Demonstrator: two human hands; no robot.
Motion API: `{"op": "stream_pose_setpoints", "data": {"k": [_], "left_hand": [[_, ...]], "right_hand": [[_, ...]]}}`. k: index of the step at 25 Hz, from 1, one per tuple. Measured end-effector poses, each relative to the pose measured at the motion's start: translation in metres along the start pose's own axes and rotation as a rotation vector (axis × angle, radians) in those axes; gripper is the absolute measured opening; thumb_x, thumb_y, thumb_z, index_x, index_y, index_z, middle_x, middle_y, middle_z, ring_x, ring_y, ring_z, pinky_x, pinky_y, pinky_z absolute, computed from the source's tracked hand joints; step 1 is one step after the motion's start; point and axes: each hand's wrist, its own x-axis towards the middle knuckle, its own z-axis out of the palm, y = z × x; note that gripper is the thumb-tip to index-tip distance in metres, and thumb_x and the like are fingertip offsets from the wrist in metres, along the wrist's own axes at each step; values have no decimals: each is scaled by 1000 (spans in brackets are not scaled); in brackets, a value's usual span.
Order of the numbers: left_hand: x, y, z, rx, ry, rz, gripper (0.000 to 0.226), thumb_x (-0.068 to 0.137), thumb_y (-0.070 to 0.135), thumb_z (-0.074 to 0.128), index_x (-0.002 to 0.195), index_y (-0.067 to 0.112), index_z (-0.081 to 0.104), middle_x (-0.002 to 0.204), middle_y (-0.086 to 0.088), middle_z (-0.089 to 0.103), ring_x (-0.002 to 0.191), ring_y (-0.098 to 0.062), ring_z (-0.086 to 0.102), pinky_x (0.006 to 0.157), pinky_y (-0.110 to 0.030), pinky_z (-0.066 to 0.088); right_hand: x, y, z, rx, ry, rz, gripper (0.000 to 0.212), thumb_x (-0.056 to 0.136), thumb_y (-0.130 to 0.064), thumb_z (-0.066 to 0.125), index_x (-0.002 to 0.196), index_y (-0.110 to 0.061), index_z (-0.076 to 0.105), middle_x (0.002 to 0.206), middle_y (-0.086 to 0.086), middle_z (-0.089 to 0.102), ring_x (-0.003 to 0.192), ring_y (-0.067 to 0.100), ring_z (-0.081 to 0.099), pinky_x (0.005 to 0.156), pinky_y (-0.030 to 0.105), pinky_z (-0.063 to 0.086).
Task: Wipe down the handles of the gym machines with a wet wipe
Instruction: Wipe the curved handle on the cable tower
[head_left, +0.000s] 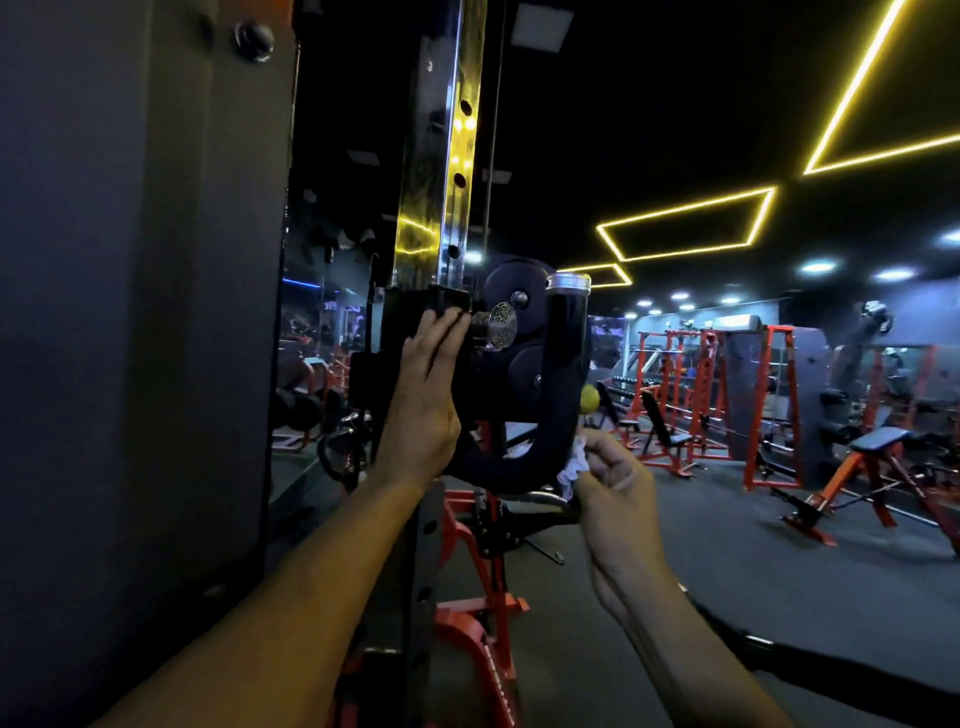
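A black curved padded handle (563, 374) with a chrome end cap hangs from a pulley carriage (506, 332) on a chrome upright post (441, 171). My left hand (428, 400) lies flat with straight fingers against the carriage's left side, fingertips near a round metal knob (496, 327). My right hand (615, 480) pinches a crumpled white wet wipe (571, 467) and holds it against the lower bend of the handle.
A dark panel (135, 338) fills the left side close by. Red machine frame parts (483, 623) stand below the handle. Orange racks (696, 384) and benches (878, 447) stand across the grey floor to the right.
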Motion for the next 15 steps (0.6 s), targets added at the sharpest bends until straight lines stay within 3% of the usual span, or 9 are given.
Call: {"op": "stream_pose_setpoints", "data": {"k": [2, 3, 4, 7, 10, 12, 15], "left_hand": [[-43, 4, 1, -119, 43, -143, 56, 107, 13, 40, 160, 24, 26, 168, 9, 17, 156, -5, 10, 126, -33, 22], [-65, 4, 3, -166, 83, -208, 53, 109, 39, 34, 160, 24, 28, 168, 9, 20, 154, -3, 16, 124, -26, 24], [-85, 1, 7, -194, 121, -262, 57, 108, 51, 26, 160, 26, 29, 166, 9, 24, 151, -1, 21, 123, -24, 26], [-107, -16, 17, -226, 163, -496, 45, 111, 40, 26, 156, 40, 25, 165, 12, 26, 147, 4, 23, 123, -34, 28], [-105, -20, 17, -281, 98, -649, 58, 105, 51, 27, 160, 37, 18, 167, 11, 20, 145, 1, 21, 115, -26, 24], [-111, -22, 21, -344, 66, -809, 63, 103, 58, 23, 161, 33, 22, 164, 8, 29, 148, -10, 28, 110, -24, 24], [-122, -32, 26, -426, 49, -982, 72, 95, 72, 23, 145, 30, 53, 133, 12, 57, 128, -15, 52, 100, -29, 36]], "right_hand": [[-8, 14, 1, -67, -43, 9, 34, 90, 18, 54, 106, -6, 72, 102, 9, 77, 99, 23, 72, 88, 38, 55], [-10, 20, 3, -104, -63, 10, 37, 91, 17, 55, 107, -11, 73, 103, 2, 78, 101, 16, 72, 88, 32, 56], [-9, 24, 6, -123, -75, 27, 38, 92, 14, 57, 108, -16, 72, 102, -4, 78, 101, 10, 71, 86, 26, 56], [1, 37, 14, -100, -86, 82, 31, 89, 9, 66, 97, -20, 73, 88, -13, 77, 86, -2, 70, 73, 13, 52], [11, 50, 26, -92, -94, 101, 18, 83, 15, 69, 91, 0, 73, 76, -4, 75, 69, 4, 65, 61, 11, 48], [18, 55, 33, -119, -145, 62, 22, 84, 17, 68, 102, 5, 73, 89, 3, 74, 77, 5, 67, 70, 14, 51], [27, 56, 39, -18, -256, 17, 32, 79, 21, 67, 102, -2, 72, 98, 2, 74, 94, 6, 70, 88, 23, 53]]}}
